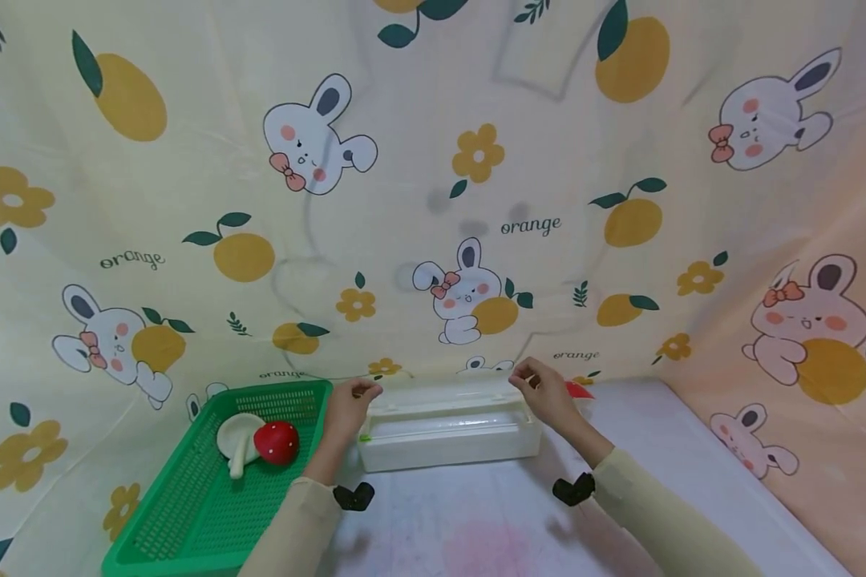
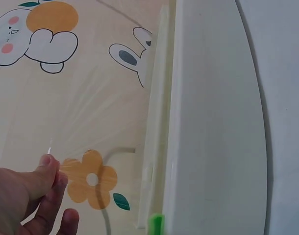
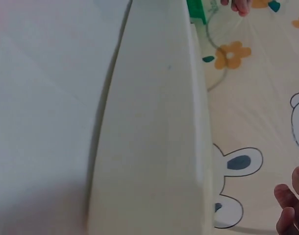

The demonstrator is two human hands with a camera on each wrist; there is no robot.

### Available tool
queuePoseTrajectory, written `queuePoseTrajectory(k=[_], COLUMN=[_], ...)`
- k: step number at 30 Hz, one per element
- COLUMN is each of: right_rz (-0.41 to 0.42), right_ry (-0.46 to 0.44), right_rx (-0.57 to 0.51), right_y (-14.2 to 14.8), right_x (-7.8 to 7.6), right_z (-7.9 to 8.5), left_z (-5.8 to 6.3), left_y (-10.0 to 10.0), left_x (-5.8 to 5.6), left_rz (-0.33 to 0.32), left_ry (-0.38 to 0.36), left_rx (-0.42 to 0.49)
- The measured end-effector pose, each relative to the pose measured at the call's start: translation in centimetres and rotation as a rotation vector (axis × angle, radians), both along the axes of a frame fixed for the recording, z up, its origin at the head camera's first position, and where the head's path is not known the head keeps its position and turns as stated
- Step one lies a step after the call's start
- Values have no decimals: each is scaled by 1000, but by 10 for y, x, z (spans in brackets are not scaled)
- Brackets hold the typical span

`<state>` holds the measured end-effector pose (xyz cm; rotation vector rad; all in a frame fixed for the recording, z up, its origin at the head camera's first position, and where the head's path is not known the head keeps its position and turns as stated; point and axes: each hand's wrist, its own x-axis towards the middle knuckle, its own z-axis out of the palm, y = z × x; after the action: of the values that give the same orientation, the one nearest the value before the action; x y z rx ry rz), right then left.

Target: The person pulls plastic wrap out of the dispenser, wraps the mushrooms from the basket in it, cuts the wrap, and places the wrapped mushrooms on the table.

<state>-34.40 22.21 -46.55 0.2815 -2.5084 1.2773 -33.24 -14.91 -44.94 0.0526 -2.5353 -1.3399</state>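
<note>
Left hand (image 1: 350, 410) is pinching clear thin plastic film (image 2: 88, 122) between thumb and fingertips; right hand (image 1: 546, 393) is pinching at the other side, film grip faint there. Film is spreading above the long white rectangular plastic box (image 1: 451, 457). Left of the box, a green perforated plastic basket (image 1: 125, 553) is holding a red white-dotted rounded object (image 1: 277, 443) and a cream round handled piece (image 1: 229, 437). Red item (image 1: 580, 390) is showing beyond the box's right end, mostly hidden
</note>
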Motion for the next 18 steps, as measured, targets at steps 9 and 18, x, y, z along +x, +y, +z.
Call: queuePoseTrajectory(k=[9,18], right_rz=[31,40], right_ry=[79,76], right_rx=[1,4], right_y=[0,1], right_x=[-1,-1], right_z=[15,32], left_z=[14,30], left_y=[-2,-4], left_x=[1,0], left_rz=[-34,-38], left_ry=[53,82], left_rx=[52,36])
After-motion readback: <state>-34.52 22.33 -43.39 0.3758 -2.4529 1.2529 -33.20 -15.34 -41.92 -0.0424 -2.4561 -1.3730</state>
